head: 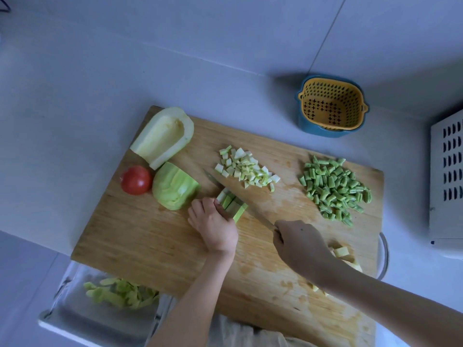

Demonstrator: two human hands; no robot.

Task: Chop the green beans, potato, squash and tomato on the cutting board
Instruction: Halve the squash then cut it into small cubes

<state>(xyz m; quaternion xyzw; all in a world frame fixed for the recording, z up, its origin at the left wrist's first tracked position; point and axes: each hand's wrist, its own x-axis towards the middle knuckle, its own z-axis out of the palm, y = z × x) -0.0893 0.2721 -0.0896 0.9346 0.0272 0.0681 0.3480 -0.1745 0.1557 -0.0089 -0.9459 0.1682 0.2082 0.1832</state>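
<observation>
As left hand [214, 225] holds squash strips [234, 206], knife [259, 217] touches

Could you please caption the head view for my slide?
Left hand holds squash strips; right hand grips the knife across them on the cutting board.

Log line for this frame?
step: dicing | left hand: holds squash strips | right hand: grips knife | green beans: chopped | tomato: whole

Handle of knife [260, 217] apparently hidden in right hand [298, 242]
</observation>
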